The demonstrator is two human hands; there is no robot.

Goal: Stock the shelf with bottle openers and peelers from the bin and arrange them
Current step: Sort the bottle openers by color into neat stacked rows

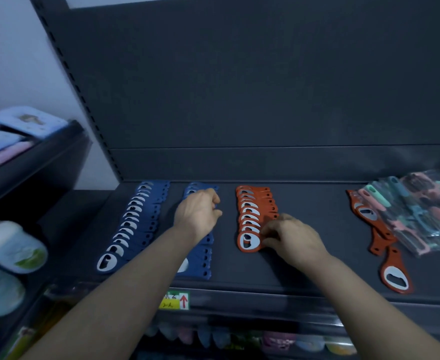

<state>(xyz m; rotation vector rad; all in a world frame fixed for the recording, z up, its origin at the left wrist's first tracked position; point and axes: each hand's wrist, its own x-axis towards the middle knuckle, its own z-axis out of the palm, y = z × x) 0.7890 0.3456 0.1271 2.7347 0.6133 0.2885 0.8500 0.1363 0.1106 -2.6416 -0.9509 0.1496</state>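
A price label (173,300) sits on the shelf (304,266) edge, nearest of all. The right hand (291,239) rests low on the shelf. Its bent fingers (266,236) pinch the handle of the front orange opener (250,241), which heads the orange row (252,203) running away beyond the fingertips. Well right of those fingers lie a lone orange opener (396,274) and, farther back, wrapped peelers (416,211).

The left hand (198,211) hangs over the second blue row (200,258), fingers (215,201) curled near its far end. I cannot tell if they hold an opener. Left of them runs the first blue row (130,224).
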